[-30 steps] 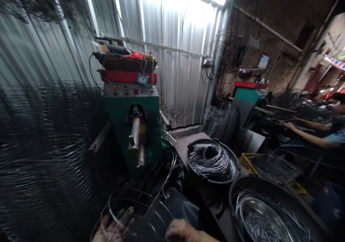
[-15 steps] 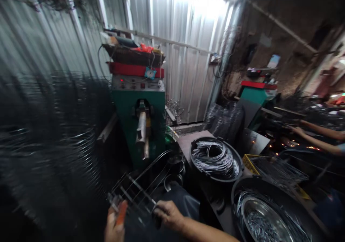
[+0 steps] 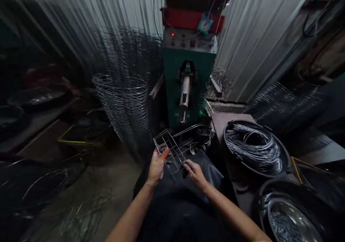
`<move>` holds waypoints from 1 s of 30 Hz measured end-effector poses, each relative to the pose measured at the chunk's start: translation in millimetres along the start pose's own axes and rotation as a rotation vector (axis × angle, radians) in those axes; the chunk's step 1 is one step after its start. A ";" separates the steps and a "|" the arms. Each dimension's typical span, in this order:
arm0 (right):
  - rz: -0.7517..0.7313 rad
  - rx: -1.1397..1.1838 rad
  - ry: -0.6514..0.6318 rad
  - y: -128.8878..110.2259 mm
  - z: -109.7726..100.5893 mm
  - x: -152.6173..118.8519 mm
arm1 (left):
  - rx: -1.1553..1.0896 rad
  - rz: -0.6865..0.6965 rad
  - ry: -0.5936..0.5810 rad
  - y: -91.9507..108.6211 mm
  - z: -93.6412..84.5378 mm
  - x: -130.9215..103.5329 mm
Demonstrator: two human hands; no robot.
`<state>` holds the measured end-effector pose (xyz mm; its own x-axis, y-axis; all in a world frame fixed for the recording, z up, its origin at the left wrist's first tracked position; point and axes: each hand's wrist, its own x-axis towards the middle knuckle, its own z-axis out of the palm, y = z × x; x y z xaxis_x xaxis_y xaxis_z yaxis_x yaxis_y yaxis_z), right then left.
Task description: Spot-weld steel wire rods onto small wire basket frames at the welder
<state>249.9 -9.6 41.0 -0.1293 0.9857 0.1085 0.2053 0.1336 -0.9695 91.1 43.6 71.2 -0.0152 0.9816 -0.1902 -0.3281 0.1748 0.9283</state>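
Note:
A metal wire rack (image 3: 171,145) with crossbars and a long curved loop is held over my lap, tilted. My left hand (image 3: 158,163) is closed around its left side, with an orange wrap on the thumb. At its lower right corner, my right hand (image 3: 192,171) grips the wire, and the fingertips look dark. Just beyond the rack stands a green machine (image 3: 172,87) with a metal arm (image 3: 185,94) reaching toward me. A dark apron (image 3: 183,199) covers my lap beneath the rack.
Stacked wire rings (image 3: 124,102) rise on the left. To the right, a black basin (image 3: 287,159) holds bent wires (image 3: 253,148); nearer me, a steel bowl (image 3: 293,220) holds small metal pieces. A yellow-edged crate (image 3: 81,141) sits on the floor at left.
My view has swung left and down, so the machine and basins appear farther right. Both hands still hold the wire rack. The co-worker's arms at right have left the view.

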 end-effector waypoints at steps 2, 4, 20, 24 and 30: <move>-0.007 -0.001 0.009 -1.1 -0.6 0.1 | -0.008 -0.015 -0.005 0.7 -0.5 0.5; -0.012 0.002 0.008 -2.3 -0.8 0.2 | -0.014 -0.016 -0.029 1.3 -1.6 0.8; -0.125 -0.452 0.653 -0.6 -134.4 52.0 | -0.019 0.068 -0.110 1.0 -19.2 2.2; -0.112 -0.573 0.513 12.8 -169.3 72.9 | -0.023 0.052 -0.129 4.0 -19.9 0.8; -0.101 -0.581 0.267 12.5 -155.6 78.6 | -0.037 0.058 -0.157 5.1 -20.8 3.3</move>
<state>393.3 85.7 71.6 0.0546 0.9470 0.3165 0.7063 0.1875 -0.6826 69.8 46.1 68.8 0.1116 0.9904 -0.0814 -0.3656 0.1171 0.9234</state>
